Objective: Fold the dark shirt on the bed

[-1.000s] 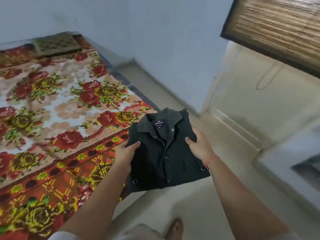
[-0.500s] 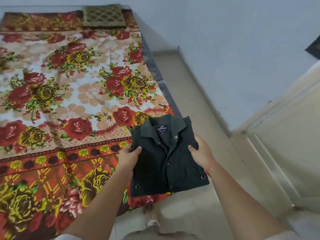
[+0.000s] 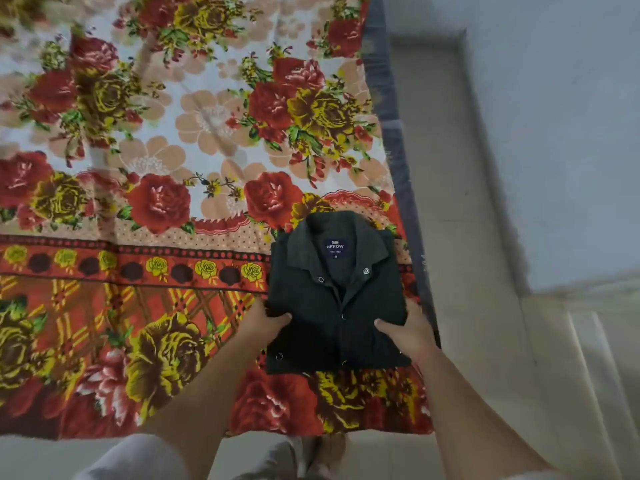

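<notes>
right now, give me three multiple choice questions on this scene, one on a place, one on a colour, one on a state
1. Where is the dark shirt?
A) mid-bed
B) over the bedspread's near right corner
C) on the floor

2. What colour is the collar label?
A) red
B) yellow
C) navy

3. What state is the shirt in?
A) folded, collar on top
B) spread flat
C) crumpled

Answers: 1 B, it is close to the bedspread's right edge; 2 C, a navy patch with white lettering; 3 A, a neat rectangle that the left hand and right hand grip by its sides.
</notes>
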